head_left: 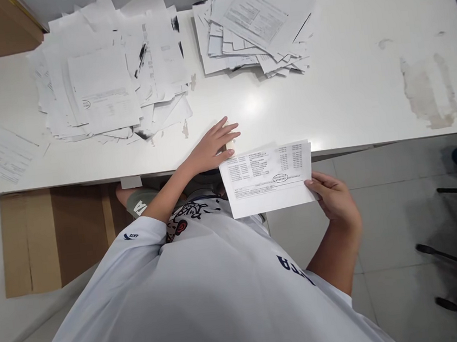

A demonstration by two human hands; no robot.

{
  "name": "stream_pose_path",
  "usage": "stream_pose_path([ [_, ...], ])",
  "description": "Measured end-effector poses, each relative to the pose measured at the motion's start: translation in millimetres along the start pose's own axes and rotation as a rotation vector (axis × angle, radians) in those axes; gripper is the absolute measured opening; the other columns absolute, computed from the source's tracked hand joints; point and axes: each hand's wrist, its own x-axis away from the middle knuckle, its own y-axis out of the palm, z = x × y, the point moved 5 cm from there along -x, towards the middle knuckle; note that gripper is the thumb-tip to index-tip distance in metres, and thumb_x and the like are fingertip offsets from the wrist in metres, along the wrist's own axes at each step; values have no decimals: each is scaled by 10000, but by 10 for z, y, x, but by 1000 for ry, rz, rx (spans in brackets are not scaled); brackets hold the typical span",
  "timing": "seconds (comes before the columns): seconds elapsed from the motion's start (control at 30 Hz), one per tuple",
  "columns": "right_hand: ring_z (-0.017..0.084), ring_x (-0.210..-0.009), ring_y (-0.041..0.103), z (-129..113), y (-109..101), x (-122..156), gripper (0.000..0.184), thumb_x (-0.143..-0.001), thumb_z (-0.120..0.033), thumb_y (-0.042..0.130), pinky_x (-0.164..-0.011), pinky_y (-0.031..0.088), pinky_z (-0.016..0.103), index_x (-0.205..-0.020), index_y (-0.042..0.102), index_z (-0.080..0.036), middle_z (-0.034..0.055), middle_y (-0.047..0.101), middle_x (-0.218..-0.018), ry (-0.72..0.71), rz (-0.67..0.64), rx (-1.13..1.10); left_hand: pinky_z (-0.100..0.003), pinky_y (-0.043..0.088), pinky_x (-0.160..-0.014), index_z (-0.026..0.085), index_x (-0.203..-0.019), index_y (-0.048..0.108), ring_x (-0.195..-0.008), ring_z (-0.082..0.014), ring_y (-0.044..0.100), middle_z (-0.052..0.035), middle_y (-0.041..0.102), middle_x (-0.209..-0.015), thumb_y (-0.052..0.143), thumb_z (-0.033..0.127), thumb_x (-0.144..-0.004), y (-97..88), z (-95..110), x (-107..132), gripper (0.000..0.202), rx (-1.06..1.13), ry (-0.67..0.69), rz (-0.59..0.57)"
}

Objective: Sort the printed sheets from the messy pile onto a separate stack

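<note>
Right hand (333, 198) grips printed sheet (267, 179) at lower right corner — long axis runs left from grip — left hand (212, 148), open, just beside far end, on white table (367, 96).

One head-worn camera looks forward and steeply down over the person's chest (201, 299). It sits close above the white table (350, 87), with the left hand (210, 151) and right hand (333, 198) near mid-frame

a white table (346, 88) holds one heap of papers (100, 81), a second heap (256, 21), and a loose sheet (5, 154) far left.
</note>
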Motion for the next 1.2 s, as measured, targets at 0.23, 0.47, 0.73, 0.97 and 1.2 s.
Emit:
stream_pose_path([
  [0.23,267,-935,709,-1,87,-84,414,-730,-408,756,-748,595,376,-1107,740,-238,67,749,-1044,-2,-21,19,-549,223,-1223,369,-1315,569,-1517,-317,197,28,464,-1518,579,632,-865,18,22,11,521,-75,72,-32],
  [0.47,266,-946,710,-15,86,-91,453,-743,-397,747,-743,601,372,-1160,719,-220,77,742,-1085,9,5,-10,-550,228,-1214,306,-1377,519,-1530,-285,155,-13,406,-1559,333,545,-1002,91,29,30,481,-259,108,-53],
  [0.73,259,-967,703,6,85,-108,416,-735,-393,745,-762,592,363,-1114,732,-224,67,743,-1074,31,14,-30,-618,131,-1206,315,-1468,406,-1540,-306,31,-17,256,-1635,310,417,-1024,154,76,78,466,-506,77,-83],
  [0.97,237,-919,699,-123,101,-173,425,-696,-398,751,-764,564,333,-1080,743,-217,56,753,-990,19,3,13,-606,123,-1215,304,-1479,402,-1540,-305,-12,-17,241,-1640,317,411,-1025,156,73,111,474,-528,33,-70],
  [1.2,256,-863,667,-685,-473,90,373,-649,-363,767,-695,507,361,-997,789,-230,105,739,-1043,-174,446,260,-573,154,-1222,302,-1502,380,-1542,-303,46,-22,238,-1638,270,503,-1022,99,94,211,531,-480,-40,-95],
])
